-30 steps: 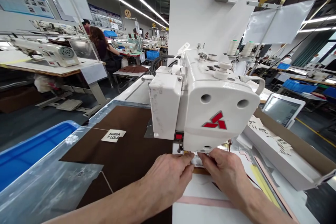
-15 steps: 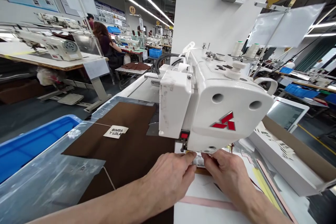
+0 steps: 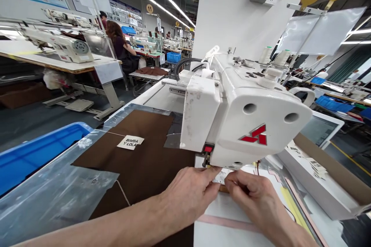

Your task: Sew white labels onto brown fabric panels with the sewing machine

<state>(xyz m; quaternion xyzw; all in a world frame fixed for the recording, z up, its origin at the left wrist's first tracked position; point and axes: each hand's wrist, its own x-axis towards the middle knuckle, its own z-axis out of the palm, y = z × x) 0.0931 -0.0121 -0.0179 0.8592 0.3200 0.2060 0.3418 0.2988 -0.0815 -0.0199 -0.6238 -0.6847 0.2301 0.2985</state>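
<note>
Right of centre, the sewing machine (image 3: pixel 252 119) partly hides what lies beneath. Brown fabric (image 3: pixel 152 142) at left runs off the bottom edge. Fingers press together on the left hand (image 3: pixel 193 191), curl on the right hand (image 3: pixel 256 189), slim gap between; any pinched thing I can't make out.

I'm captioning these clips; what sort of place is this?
Most likely a sewing workshop: a white sewing machine in front, brown material lying beside it, and more sewing machines beyond.

I've got sewing machine (image 3: pixel 257 104) mid-right, label (image 3: pixel 130 142) on fabric (image 3: pixel 162 158) lower left, bin (image 3: pixel 43 142) far left, box (image 3: pixel 319 191) far right
</note>
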